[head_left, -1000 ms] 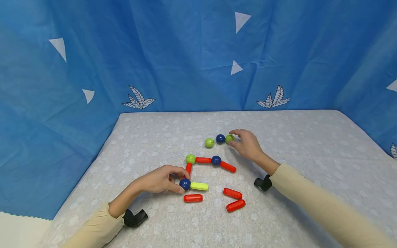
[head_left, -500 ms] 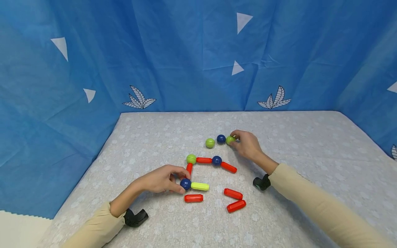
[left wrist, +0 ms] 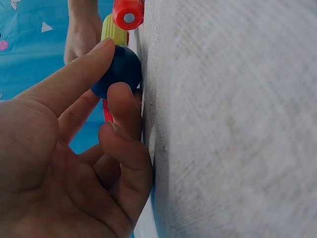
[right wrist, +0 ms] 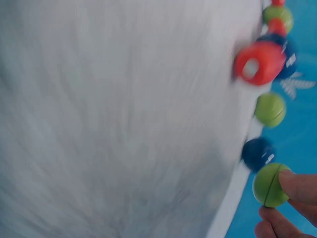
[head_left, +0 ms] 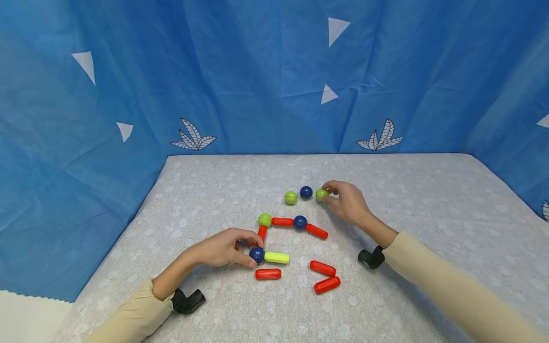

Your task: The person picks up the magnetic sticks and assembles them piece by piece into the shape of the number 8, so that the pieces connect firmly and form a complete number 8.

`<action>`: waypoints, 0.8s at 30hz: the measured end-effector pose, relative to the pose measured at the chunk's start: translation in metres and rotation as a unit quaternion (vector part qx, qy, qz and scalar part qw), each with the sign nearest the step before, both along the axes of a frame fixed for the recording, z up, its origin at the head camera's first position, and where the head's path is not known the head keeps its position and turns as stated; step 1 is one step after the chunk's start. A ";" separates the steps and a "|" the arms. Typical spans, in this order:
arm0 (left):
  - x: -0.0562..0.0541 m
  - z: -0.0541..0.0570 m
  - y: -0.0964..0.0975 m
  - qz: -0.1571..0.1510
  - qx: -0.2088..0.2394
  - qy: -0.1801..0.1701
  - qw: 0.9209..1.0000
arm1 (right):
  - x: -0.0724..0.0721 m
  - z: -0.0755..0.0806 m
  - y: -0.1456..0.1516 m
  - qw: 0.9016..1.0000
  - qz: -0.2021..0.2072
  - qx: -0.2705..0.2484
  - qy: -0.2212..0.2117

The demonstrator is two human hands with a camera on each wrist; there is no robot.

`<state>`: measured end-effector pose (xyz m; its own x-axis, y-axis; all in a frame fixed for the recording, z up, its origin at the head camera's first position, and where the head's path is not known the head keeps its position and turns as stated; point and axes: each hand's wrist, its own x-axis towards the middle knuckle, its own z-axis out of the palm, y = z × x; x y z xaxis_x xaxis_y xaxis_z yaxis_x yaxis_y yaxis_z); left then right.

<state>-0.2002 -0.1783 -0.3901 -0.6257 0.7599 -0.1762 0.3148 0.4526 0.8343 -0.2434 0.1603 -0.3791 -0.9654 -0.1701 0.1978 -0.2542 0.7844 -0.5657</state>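
My left hand (head_left: 227,248) pinches a dark blue ball (head_left: 257,254) between thumb and fingers. From that ball a yellow rod (head_left: 277,257) extends to the right, and a red rod (head_left: 262,233) runs back to a green ball (head_left: 264,219). Another red rod (head_left: 282,222) links the green ball to a second blue ball (head_left: 300,222), which has a red rod (head_left: 317,231) angling off it. At the back, my right hand (head_left: 346,202) pinches a loose green ball (right wrist: 270,185); a gap separates it from a blue ball (head_left: 306,192) on its left.
One more green ball (head_left: 290,198) lies left of that loose blue ball. In front are a single red rod (head_left: 268,274) and two more, a red rod (head_left: 323,267) and a red rod (head_left: 327,285), on the patterned tablecloth (head_left: 214,190). A blue curtain (head_left: 274,76) hangs behind.
My right hand has closed its fingers on the green ball and drawn it rightward, away from the blue ball it was beside. The left hand has stayed in place.
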 end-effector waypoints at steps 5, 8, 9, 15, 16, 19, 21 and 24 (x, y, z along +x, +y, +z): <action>0.000 -0.002 0.000 0.005 -0.006 -0.003 1.000 | 0.025 0.005 -0.008 0.998 0.029 -0.038 0.033; 0.000 -0.002 -0.001 0.008 -0.009 -0.003 1.000 | 0.044 0.005 -0.017 0.996 0.060 -0.054 0.035; 0.000 -0.002 -0.001 0.009 -0.010 -0.004 1.000 | 0.050 0.005 -0.019 0.995 0.070 -0.058 0.031; 0.000 -0.002 0.000 0.011 -0.005 -0.007 1.000 | 0.082 -0.001 -0.030 0.991 0.119 -0.053 -0.002; 0.000 -0.002 0.000 0.011 -0.004 -0.007 1.000 | 0.086 -0.002 -0.030 0.991 0.127 -0.051 -0.004; 0.000 -0.002 0.000 0.012 -0.005 -0.006 1.000 | 0.097 -0.004 -0.032 0.988 0.147 -0.045 -0.014; 0.000 -0.002 0.000 0.012 -0.005 -0.007 1.000 | 0.102 -0.005 -0.034 0.987 0.155 -0.041 -0.024; 0.000 -0.002 0.000 0.014 -0.006 -0.008 1.000 | 0.106 -0.006 -0.036 0.985 0.163 -0.031 -0.041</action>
